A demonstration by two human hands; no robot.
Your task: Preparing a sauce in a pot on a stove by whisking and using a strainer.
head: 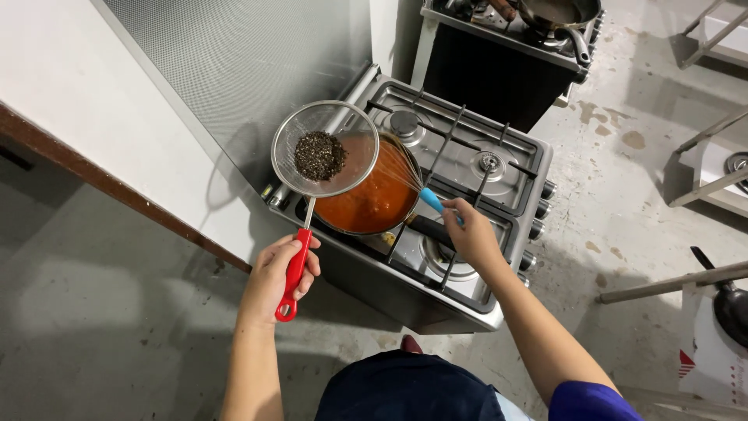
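The wire strainer (pixel 325 148) hung over the near-left rim of the pan (pixel 366 187), tilted a little, with a clump of dark seeds and pulp (pixel 319 155) caught in its mesh. Below it the pan already held smooth orange-red sauce (pixel 374 199), so the straining looked largely done; only the residue in the mesh remained, and the sauce was under the whisk (pixel 405 175). The left hand (pixel 279 274) was wrapped tight around the strainer's red handle (pixel 296 273). The right hand (pixel 470 230) was closed on the whisk's blue handle (pixel 431 200), its wires dipped in the sauce.

The pan sat on the front-left burner of the steel stove (pixel 467 168), hard by the wall (pixel 179 101) on the left, which left little room that way. The other burners and the floor (pixel 623 179) to the right lay open.
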